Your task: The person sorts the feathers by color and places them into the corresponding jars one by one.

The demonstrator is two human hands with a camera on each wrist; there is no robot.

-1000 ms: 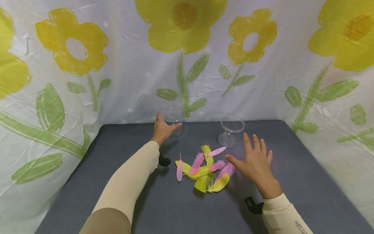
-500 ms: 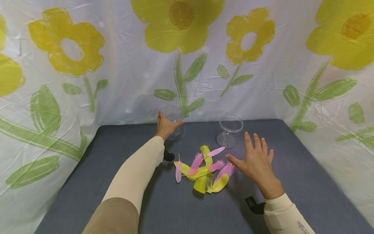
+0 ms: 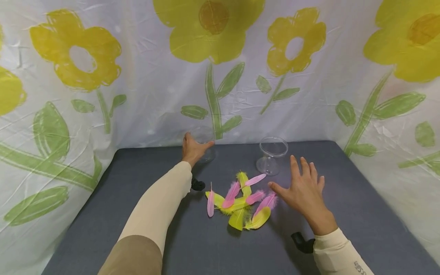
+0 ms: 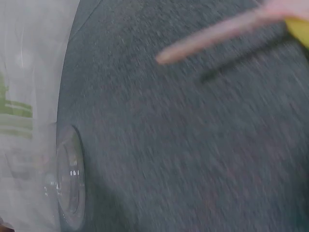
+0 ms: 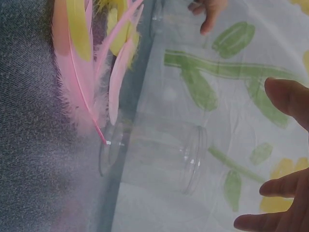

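Note:
My left hand [image 3: 194, 149] reaches to the back of the table and holds a clear footed cup [image 3: 208, 154], thumb on its near side. In the left wrist view the cup's round base [image 4: 72, 179] shows at lower left, sharper than the blurred cloth. A second clear footed cup [image 3: 273, 149] stands upright at right of centre. My right hand [image 3: 306, 191] hovers to the right of it, fingers spread and holding nothing. Several pink and yellow feathers lie in a loose pile between the hands, among them a pink feather [image 3: 211, 204] and a yellow feather [image 3: 259, 219].
Dark grey cloth covers the table [image 3: 220, 248]. Right behind its back edge hangs a white curtain [image 3: 148, 114] printed with yellow flowers, which also encloses both sides. A black wrist mount [image 3: 302, 243] sticks out from the right sleeve, and another mount [image 3: 197, 185] from the left.
My left hand has moved slightly right and closed in on the left cup. The right hand stays nearly still, fingers spread. The feathers and the right cup have not moved.

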